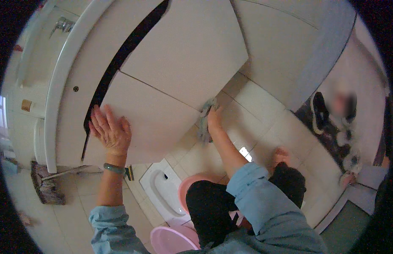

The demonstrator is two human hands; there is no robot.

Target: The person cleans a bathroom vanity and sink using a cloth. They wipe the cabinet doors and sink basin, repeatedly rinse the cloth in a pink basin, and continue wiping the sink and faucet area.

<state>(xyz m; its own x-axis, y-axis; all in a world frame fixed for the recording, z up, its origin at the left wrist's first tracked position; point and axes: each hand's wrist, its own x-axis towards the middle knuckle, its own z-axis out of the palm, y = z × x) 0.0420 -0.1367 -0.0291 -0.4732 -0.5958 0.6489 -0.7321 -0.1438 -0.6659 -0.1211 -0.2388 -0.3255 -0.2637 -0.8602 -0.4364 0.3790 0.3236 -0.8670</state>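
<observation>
My left hand (113, 134) lies on a white cabinet door (156, 120), fingers spread near the dark gap along its upper edge. A greenish bangle (114, 168) circles that wrist. Lower down, my right hand (214, 120) is closed around a crumpled grey-green cloth (203, 132). The cloth touches the bottom edge of the cabinet, around the seam between this door and a second white door (183, 51). Part of the cloth is covered by my right fingers.
A white squat toilet (153, 186) is set in the tiled floor (260, 97). Close to my legs stand a salmon basin (184, 189) and a pink basin (156, 235). A mop or broom head (48, 186) lies at the left. Shoes (318, 111) sit on a dark mat at the right.
</observation>
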